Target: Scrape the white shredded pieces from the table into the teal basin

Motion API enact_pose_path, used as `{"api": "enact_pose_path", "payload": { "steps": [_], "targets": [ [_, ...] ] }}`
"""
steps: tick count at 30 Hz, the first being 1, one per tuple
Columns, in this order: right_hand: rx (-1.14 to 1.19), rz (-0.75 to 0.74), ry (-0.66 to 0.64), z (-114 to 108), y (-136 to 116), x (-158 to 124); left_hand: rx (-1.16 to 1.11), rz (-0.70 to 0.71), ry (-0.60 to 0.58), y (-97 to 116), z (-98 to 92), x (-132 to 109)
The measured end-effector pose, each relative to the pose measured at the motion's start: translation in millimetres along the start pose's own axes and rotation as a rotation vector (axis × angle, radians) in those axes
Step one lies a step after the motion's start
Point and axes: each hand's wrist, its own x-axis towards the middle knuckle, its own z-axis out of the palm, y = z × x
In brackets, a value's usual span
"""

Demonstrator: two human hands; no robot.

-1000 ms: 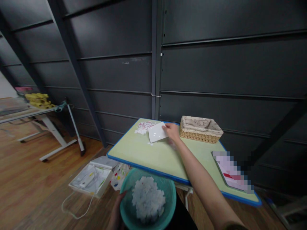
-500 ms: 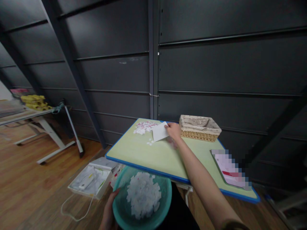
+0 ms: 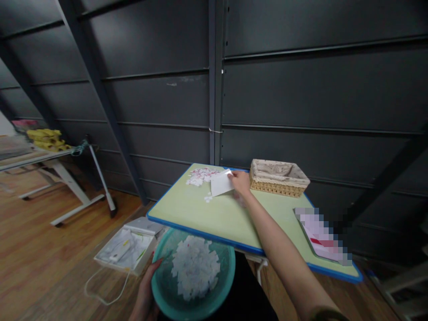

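Teal throughout on the round plastic basin (image 3: 227, 276); mostly white on the heaped small paper scraps (image 3: 195, 267) within. Plain white on the thin four-sided sheet (image 3: 220, 183); white flecked with pinkish red on the loose paper bits (image 3: 200, 175). Pale yellow-green with a blue border on the rectangular tabletop (image 3: 180, 209). Straw-tan on the oblong woven basket (image 3: 277, 188), cream with greyish print on the cloth lining (image 3: 272, 169).

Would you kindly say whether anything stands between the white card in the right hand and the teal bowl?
Partly: the blue table edge overlaps the far part of the teal bowl in this view. A few white scraps lie beside the white card, towards the bowl; nothing else visible stands between them.
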Motion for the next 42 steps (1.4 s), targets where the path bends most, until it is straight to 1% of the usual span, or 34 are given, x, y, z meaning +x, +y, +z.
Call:
{"api": "enact_pose_path", "payload": {
  "steps": [2,6,9,12,15,18,23,25,29,34,38,42],
  "targets": [
    [0.017,-0.025,-0.029,2.8,-1.8,-1.6,0.0,-0.005,0.015,-0.9,-3.3,2.3],
    [0.082,-0.068,-0.053,8.2,-4.2,-3.0,-0.047,-0.049,-0.016,-1.7,-8.4,7.1],
    [0.154,-0.07,-0.06,10.1,-1.9,-1.8,-0.05,-0.06,-0.03,-0.6,-8.4,7.9],
    [0.234,-0.067,-0.082,11.9,3.4,0.5,-0.03,-0.034,-0.02,0.1,-7.5,7.8],
    [0.298,-0.044,-0.062,13.4,8.2,2.5,-0.034,-0.034,-0.027,-0.1,-7.0,7.5],
    [0.293,-0.022,-0.042,13.1,8.3,2.6,-0.023,-0.03,-0.027,0.5,-5.3,5.7],
    [0.308,-0.042,-0.114,10.9,0.5,-1.4,-0.002,0.003,-0.021,2.9,-3.8,2.0],
    [0.357,-0.05,-0.139,11.0,-1.4,-2.5,-0.01,-0.012,-0.029,3.0,-4.8,2.2],
    [0.418,-0.033,-0.133,12.2,-1.3,-2.8,-0.025,-0.056,-0.03,1.6,-6.8,4.9],
    [0.444,-0.06,-0.196,11.9,-1.0,-2.8,-0.04,-0.048,-0.042,0.6,-7.2,8.4],
    [0.518,-0.033,-0.184,11.1,-1.9,-2.9,-0.029,-0.055,-0.045,1.0,-7.5,9.0],
    [0.497,-0.088,-0.188,14.2,-3.5,-4.5,-0.032,-0.021,-0.035,1.4,-5.7,5.9]
  ]
}}
